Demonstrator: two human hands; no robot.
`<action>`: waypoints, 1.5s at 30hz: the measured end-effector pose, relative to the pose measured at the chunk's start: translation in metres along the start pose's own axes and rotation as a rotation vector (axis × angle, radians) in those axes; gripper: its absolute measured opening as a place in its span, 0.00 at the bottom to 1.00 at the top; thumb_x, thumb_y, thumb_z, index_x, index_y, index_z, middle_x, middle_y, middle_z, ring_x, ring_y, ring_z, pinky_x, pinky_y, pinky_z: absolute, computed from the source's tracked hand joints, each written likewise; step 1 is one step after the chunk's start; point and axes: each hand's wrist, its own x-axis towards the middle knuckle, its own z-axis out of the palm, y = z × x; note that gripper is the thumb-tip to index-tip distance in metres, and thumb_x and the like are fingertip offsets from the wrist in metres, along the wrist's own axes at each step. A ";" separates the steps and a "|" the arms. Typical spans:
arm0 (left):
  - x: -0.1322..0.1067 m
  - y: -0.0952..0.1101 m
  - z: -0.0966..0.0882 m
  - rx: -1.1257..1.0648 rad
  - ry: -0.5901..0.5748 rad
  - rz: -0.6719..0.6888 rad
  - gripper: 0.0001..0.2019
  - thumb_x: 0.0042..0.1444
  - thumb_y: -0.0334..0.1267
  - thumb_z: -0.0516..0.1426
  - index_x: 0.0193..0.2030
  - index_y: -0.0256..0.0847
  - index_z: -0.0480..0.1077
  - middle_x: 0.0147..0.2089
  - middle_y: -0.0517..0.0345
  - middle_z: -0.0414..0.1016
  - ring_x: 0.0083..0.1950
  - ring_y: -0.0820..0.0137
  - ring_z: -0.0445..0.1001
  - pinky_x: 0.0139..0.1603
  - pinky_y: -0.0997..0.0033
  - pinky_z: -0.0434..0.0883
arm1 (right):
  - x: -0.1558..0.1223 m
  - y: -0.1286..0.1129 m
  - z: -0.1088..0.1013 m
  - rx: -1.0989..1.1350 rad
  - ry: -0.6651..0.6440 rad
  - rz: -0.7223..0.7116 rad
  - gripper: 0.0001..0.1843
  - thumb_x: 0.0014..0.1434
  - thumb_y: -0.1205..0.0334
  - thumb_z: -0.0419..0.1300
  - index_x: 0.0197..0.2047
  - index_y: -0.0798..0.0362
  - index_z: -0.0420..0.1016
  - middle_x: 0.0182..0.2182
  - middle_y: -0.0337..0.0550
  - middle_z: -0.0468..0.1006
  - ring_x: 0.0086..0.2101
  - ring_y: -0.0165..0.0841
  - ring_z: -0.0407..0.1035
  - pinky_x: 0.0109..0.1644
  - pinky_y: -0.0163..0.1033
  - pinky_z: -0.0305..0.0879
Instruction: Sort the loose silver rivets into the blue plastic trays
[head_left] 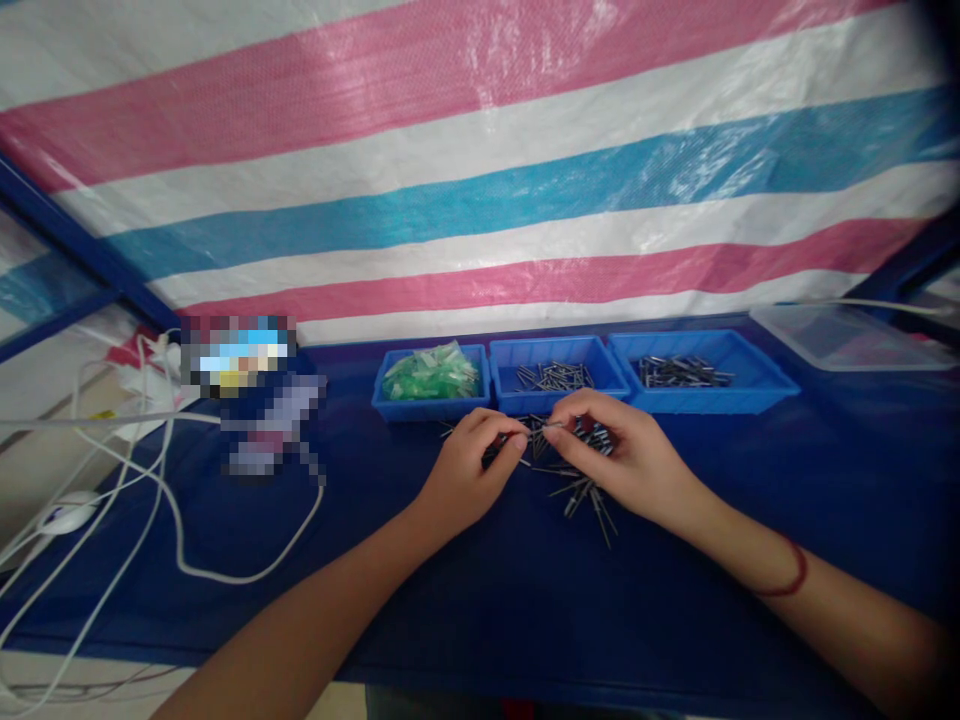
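My left hand (471, 468) and my right hand (626, 452) meet over a loose pile of small metal pins (581, 485) on the blue table (525, 600). Both hands are closed in a pinch, fingertips almost touching around a thin metal pin (541, 427) held between them. Behind the hands stand three blue trays: the left tray (431, 405) holds green plastic pieces (435, 372), the middle tray (556, 392) and the right tray (701, 398) hold metal pins. A red string circles my right wrist.
A clear plastic lid or box (847, 338) lies at the back right. White cables (180, 540) trail over the table's left part beside a blurred object (255, 395). A striped pink, white and blue tarp (480, 180) hangs behind the table.
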 end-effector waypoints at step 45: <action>-0.002 0.003 -0.004 0.032 0.051 -0.023 0.09 0.61 0.40 0.54 0.45 0.41 0.70 0.41 0.56 0.75 0.42 0.69 0.73 0.44 0.70 0.67 | 0.001 0.010 0.002 -0.174 -0.153 -0.107 0.07 0.62 0.60 0.55 0.38 0.49 0.74 0.35 0.44 0.79 0.37 0.37 0.71 0.43 0.45 0.66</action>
